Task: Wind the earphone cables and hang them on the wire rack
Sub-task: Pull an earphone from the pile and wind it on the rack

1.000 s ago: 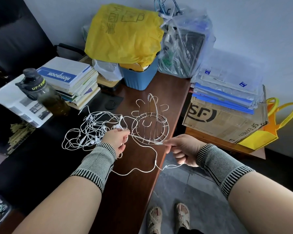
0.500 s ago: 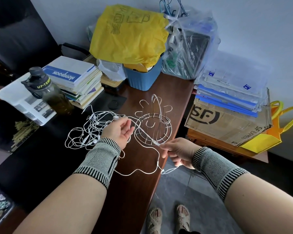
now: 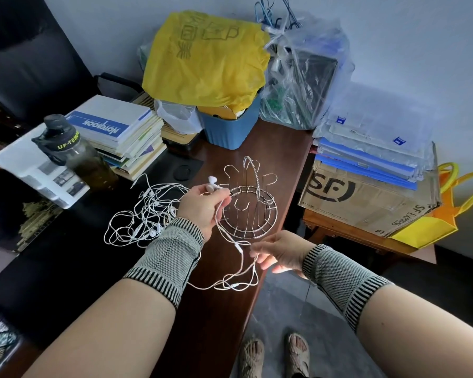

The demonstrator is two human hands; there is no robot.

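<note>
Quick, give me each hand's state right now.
Left hand: fingers pinch the earphone cable just below its earbud.
Right hand: fingers loosely curled around the same cable lower down; how firmly they grip cannot be told.

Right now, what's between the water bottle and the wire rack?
In the head view, a tangled pile of earphone cables lies between the bottle and the rack.
</note>
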